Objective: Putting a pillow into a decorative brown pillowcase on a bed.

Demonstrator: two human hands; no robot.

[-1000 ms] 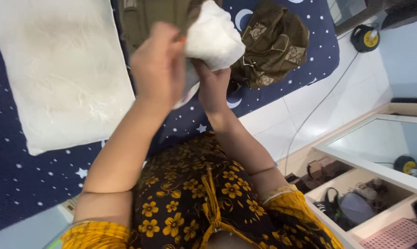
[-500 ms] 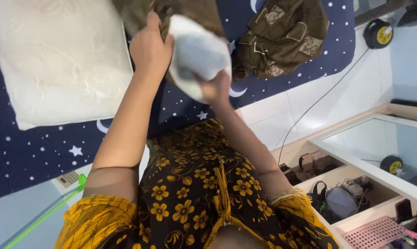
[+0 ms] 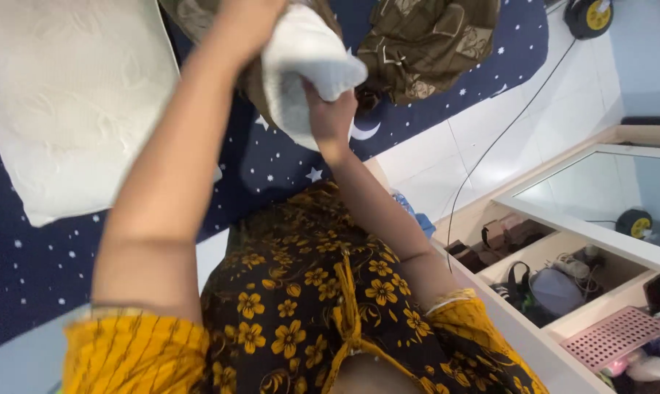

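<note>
Both hands grasp a white cloth (image 3: 304,69) above the bed (image 3: 38,277).
Left hand (image 3: 246,22) at 12 o'clock, right hand (image 3: 330,117) grips below; a loose grip could drop it onto the brown garment (image 3: 425,44).

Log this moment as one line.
left hand: grips white folded cloth | right hand: holds its lower edge | below: navy star-print bedsheet | nearby: white pillow, brown patterned garment

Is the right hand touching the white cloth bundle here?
Touching. The head view shows the right hand gripping the white cloth bundle from below, fingers pressed into its folds.
</note>
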